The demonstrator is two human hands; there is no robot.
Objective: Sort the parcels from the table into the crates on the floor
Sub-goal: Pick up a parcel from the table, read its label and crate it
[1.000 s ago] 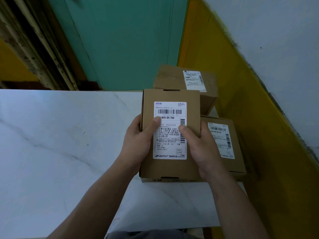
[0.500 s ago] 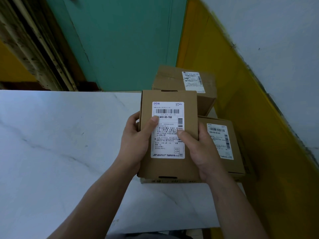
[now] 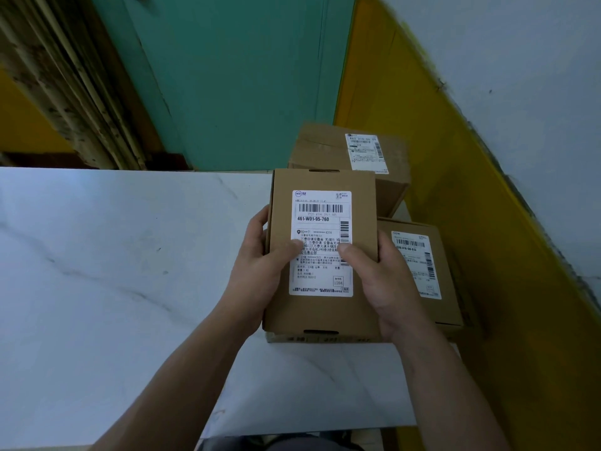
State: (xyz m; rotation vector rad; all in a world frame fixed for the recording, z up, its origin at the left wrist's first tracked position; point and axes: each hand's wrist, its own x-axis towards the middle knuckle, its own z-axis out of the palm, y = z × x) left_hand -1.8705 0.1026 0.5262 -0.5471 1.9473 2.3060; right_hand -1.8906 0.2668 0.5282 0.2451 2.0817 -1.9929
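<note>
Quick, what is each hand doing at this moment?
Left hand: closed on the left side of the labelled cardboard parcel.
Right hand: closed on the right side of the same parcel.

The held parcel point(image 3: 322, 252) hides both hands' fingers behind it, and most of a box point(image 3: 325, 338) beneath. Right of the right hand point(image 3: 387, 288), another parcel's label point(image 3: 418, 265) is too small to read.
</note>
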